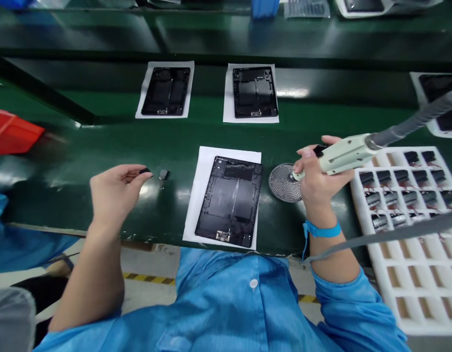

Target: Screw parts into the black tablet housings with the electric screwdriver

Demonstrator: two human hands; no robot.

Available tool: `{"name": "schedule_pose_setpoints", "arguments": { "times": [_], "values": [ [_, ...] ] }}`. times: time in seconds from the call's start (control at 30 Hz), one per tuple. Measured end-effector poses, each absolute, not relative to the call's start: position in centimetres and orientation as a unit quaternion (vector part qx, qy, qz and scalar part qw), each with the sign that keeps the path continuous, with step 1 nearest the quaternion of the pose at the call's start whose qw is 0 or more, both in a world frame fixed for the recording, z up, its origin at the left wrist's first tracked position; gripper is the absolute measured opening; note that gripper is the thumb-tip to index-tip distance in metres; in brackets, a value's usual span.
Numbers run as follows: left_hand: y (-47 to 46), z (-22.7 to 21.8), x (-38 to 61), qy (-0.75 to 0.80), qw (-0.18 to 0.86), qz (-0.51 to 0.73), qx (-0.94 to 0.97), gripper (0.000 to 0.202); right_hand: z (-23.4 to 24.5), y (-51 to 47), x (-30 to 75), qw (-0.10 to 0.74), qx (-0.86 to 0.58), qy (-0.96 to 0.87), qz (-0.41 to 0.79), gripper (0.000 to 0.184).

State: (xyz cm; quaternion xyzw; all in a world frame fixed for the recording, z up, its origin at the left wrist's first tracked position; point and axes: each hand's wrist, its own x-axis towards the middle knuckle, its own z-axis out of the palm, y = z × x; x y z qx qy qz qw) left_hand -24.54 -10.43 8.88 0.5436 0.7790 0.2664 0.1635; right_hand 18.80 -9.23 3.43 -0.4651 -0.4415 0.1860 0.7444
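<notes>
My left hand [114, 193] is raised over the bench at left, thumb and index finger pinching a small black piece [144, 171]. Just right of those fingertips lies a small grey component [164, 174] on the green surface. My right hand [319, 178] is wrapped round a pale green hot-air gun [346, 154] with a grey hose. Its tip is at a round perforated metal disc [284, 183]; whether they touch I cannot tell. Between my hands, an opened black tablet housing [229, 200] rests on a white sheet [194, 215], its inside facing up.
Two more tablet housings [167, 91] [254, 93] lie on white sheets farther back. A white foam tray [398, 293] with several small black parts stands at right. A red bin [15, 132] is at far left. The hose [420, 117] crosses the right side; a shelf [211, 34] runs behind.
</notes>
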Motion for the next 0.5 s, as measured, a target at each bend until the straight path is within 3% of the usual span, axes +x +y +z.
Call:
{"name": "schedule_pose_setpoints", "arguments": {
  "times": [0.07,0.17,0.3,0.5],
  "values": [
    [-10.1,10.4,-22.3,0.756,0.181,0.295,0.556,0.017,4.0,-9.5,19.0,0.749,-0.462,-0.443,0.171,0.049],
    [-8.1,11.0,-16.9,0.667,0.311,0.324,0.595,0.018,4.4,-9.7,19.2,0.748,-0.467,-0.445,0.157,0.048],
    [-3.9,7.6,-8.3,0.479,0.443,0.277,0.706,0.014,3.9,-9.5,19.3,0.743,-0.468,-0.452,0.161,0.048],
    [-0.5,1.4,-1.8,0.433,0.39,0.215,0.783,0.02,3.6,-9.3,19.2,0.734,-0.49,-0.44,0.167,0.048]
  ]
}}
